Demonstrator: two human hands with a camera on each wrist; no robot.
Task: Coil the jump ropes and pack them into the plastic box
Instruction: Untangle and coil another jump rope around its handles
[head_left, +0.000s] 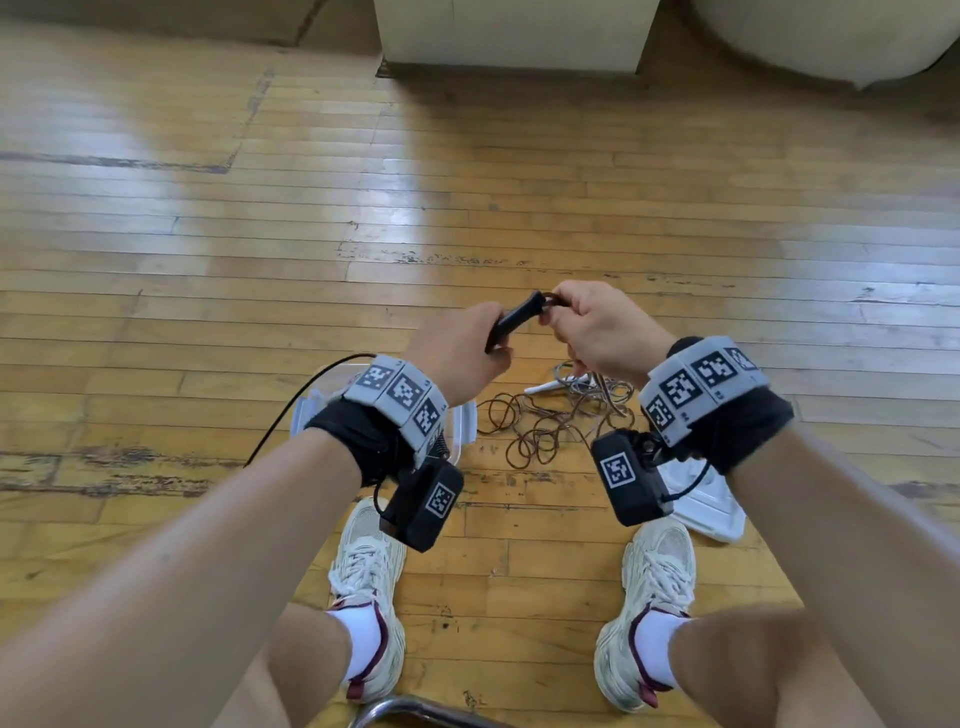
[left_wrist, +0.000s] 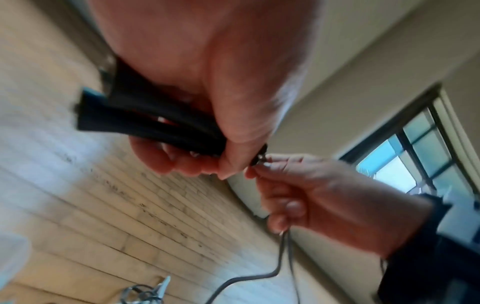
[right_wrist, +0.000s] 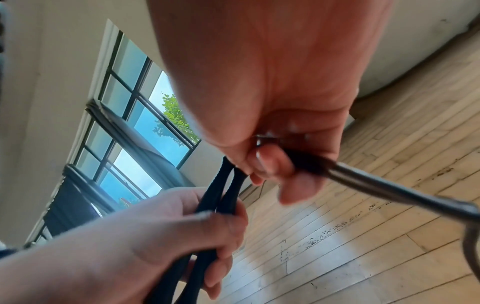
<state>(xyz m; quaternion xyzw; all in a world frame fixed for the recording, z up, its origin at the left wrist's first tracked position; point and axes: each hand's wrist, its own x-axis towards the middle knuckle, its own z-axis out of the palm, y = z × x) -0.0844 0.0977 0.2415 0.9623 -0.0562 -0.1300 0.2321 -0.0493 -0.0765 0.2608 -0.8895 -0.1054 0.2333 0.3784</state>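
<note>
Both hands (head_left: 524, 332) on black handles (head_left: 514, 317)

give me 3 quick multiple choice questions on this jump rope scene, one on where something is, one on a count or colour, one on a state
1. Where is the loose rope pile?
A. on the floor ahead of the shoes
B. in the plastic box
C. on a chair

2. How many black handles does the left hand hold?
A. one
B. two
C. four

3. What is the right hand doing?
A. resting open on the floor
B. pinching the cord at the handle tips
C. holding the box lid

Answers:
1 A: the head view shows the tangle on the wooden floor.
2 B: the right wrist view shows two side by side.
3 B: its fingers close on the cord there.
</note>
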